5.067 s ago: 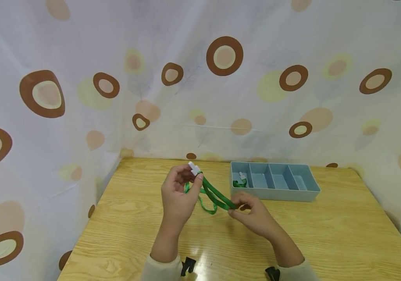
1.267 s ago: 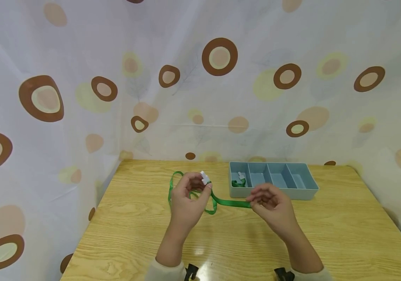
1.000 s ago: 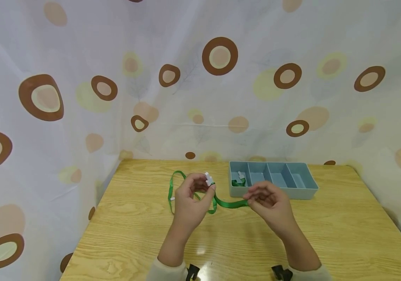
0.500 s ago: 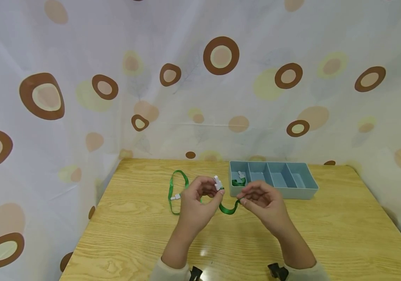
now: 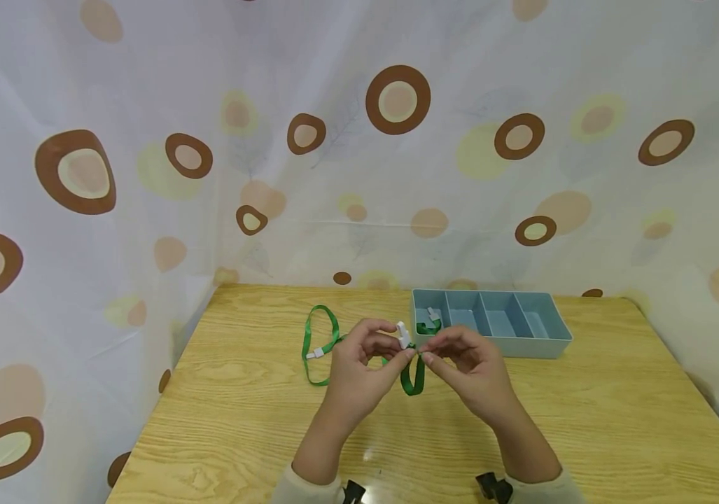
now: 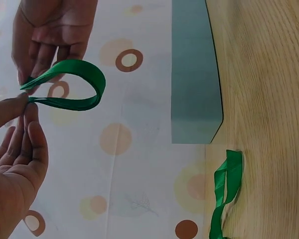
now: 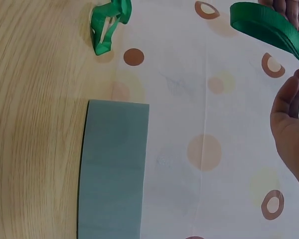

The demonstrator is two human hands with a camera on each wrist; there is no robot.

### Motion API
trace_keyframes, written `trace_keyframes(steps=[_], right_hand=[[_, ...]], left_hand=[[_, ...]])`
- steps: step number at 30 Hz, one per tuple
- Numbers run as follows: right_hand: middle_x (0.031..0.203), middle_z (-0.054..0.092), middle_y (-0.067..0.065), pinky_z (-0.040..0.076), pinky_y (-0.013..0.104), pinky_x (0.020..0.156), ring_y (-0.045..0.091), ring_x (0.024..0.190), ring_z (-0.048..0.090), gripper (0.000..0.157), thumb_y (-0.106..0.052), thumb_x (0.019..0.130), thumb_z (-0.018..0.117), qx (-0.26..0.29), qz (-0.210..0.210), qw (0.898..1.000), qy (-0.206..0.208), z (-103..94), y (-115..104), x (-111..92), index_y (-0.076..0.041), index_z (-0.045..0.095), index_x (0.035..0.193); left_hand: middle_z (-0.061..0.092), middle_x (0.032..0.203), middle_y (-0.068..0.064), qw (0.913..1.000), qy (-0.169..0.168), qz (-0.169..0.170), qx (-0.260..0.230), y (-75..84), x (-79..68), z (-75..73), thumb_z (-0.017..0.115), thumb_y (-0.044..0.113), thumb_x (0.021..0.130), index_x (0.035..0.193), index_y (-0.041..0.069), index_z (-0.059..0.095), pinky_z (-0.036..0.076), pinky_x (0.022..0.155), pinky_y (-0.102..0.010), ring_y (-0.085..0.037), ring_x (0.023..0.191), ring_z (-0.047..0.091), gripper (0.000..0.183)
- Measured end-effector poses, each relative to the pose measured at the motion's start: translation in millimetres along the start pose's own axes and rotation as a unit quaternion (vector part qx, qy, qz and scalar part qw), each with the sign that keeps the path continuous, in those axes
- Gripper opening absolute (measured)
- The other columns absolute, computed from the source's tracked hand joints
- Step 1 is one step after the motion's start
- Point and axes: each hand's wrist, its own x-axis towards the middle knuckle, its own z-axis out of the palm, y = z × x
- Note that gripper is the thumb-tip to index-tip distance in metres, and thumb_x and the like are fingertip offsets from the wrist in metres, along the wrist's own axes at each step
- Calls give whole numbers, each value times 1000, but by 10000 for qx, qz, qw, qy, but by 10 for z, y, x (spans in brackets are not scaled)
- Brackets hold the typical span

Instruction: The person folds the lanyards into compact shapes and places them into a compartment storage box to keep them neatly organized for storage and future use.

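Observation:
Between thumb and fingers my left hand (image 5: 359,367) pinches a green lanyard (image 5: 412,383) just below its white plastic clip (image 5: 403,335), which points up. Close beside it my right hand (image 5: 469,371) pinches the folded end of the same strap. The strap sags between the two hands as a doubled loop, seen from the side in the left wrist view as a green loop (image 6: 97,84). On the table to the left lies a second green lanyard (image 5: 306,343) with its own white clip (image 5: 316,353), partly hidden behind my left hand.
A blue-grey tray (image 5: 510,347) with a row of compartments stands behind my right hand. Its leftmost compartment holds a folded green lanyard (image 5: 428,328) with a white clip. Behind the wooden table (image 5: 239,434) hangs a patterned curtain (image 5: 359,175).
Folded and held stretched earlier, the strap now hangs as a short loop. My hands have come together, the left moving right. The lanyard on the table shows more.

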Motion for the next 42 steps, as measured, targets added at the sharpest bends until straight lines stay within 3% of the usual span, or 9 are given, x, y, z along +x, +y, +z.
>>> trace_keyframes(steps=[31, 42], right_hand=[[107, 78, -5, 64, 26, 88, 11, 100, 76, 15, 18, 93, 70, 61, -122, 9997, 187, -5, 45, -43, 8, 67, 104], [109, 79, -7, 64, 26, 88, 11, 102, 77, 17, 18, 92, 70, -138, -130, 9997, 164, 13, 18, -38, 5, 68, 103]], left_hand=[[76, 104, -12, 9981, -609, 94, -87, -42, -7, 5, 76, 4, 97, 121, 6, 70, 65, 87, -35, -15, 95, 74, 24], [74, 108, -11, 9981, -586, 174, 26, -43, 3, 23, 73, 2, 98, 120, 6, 70, 64, 86, -34, -12, 97, 71, 22]])
